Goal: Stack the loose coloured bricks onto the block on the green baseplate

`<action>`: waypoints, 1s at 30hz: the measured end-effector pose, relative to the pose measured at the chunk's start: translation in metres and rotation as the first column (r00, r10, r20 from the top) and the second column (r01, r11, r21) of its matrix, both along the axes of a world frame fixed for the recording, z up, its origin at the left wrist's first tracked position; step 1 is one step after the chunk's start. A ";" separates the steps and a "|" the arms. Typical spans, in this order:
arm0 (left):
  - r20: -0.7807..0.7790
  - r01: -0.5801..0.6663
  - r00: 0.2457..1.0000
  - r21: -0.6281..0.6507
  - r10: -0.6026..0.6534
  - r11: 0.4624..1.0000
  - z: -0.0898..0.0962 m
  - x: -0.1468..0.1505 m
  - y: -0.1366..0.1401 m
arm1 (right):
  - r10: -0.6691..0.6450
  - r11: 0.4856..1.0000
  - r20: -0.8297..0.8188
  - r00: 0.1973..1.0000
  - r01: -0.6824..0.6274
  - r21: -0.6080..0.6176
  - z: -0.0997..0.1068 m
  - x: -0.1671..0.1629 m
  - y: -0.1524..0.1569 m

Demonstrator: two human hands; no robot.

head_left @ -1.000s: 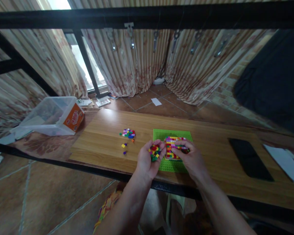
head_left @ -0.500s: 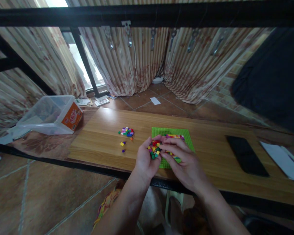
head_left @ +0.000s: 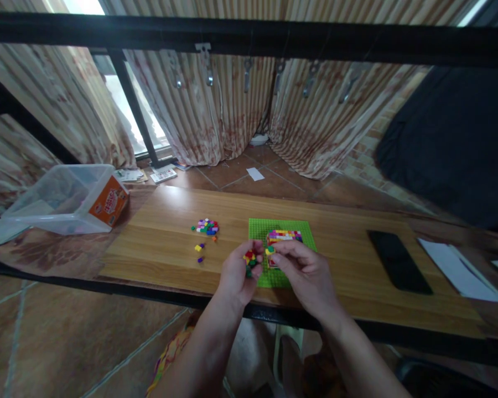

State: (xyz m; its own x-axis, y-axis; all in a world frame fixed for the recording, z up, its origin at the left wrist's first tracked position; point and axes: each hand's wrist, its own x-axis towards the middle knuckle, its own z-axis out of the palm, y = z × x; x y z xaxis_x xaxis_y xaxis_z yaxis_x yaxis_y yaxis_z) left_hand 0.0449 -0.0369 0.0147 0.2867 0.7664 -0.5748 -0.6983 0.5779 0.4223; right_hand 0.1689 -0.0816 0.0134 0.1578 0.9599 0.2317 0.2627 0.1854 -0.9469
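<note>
My left hand (head_left: 237,271) is cupped around a handful of small toy bricks (head_left: 250,260), red, yellow and green among them. Between thumb and fingertips of my right hand (head_left: 307,268) is a small yellow and green piece (head_left: 270,250); whether it is one brick or two I cannot tell. Both hands are over the near part of a green baseplate (head_left: 255,226). A multicoloured brick structure (head_left: 284,234) stands on that plate, with pink, white and yellow showing along its far side. My right hand hides much of the structure.
Left of the plate lies a pile of loose bricks (head_left: 207,226), with a few stray bricks (head_left: 198,247) nearer me. A black phone-like slab (head_left: 398,260) and white paper (head_left: 456,268) lie to the right. A clear plastic bin (head_left: 62,190) stands at the far left.
My right hand has drawn away from the left palm and now pinches a small yellow and green piece. My left fingers have curled more around the bricks. The view has shifted slightly.
</note>
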 end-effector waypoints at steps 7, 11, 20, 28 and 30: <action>-0.001 0.211 0.976 0.198 -0.216 0.957 0.002 -0.002 -0.011 | -0.131 0.990 -0.138 0.982 0.136 0.025 -0.014 -0.003 0.012; -0.031 0.238 0.971 0.247 -0.238 0.939 0.003 -0.002 -0.012 | -0.119 0.990 -0.078 0.990 0.125 0.070 -0.014 0.000 0.012; -0.310 0.240 0.941 0.341 -0.132 0.909 0.000 0.003 -0.012 | -0.122 0.980 0.208 0.971 0.085 0.179 -0.007 0.009 0.010; -0.564 0.338 0.826 0.515 0.015 0.788 -0.015 0.006 -0.009 | -0.130 0.979 0.195 0.972 0.095 0.179 -0.010 0.009 0.011; -0.591 0.361 0.805 0.547 0.044 0.755 -0.018 0.005 -0.008 | -0.137 0.981 0.145 0.980 0.114 0.156 -0.010 0.009 0.011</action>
State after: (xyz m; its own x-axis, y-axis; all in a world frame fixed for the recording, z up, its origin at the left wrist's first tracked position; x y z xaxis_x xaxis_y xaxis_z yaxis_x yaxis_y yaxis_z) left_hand 0.0502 -0.0450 -0.0035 0.2369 0.9673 -0.0905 -0.1553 0.1297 0.9793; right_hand 0.1775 -0.0701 0.0039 0.2261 0.8888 0.3986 0.4331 0.2748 -0.8584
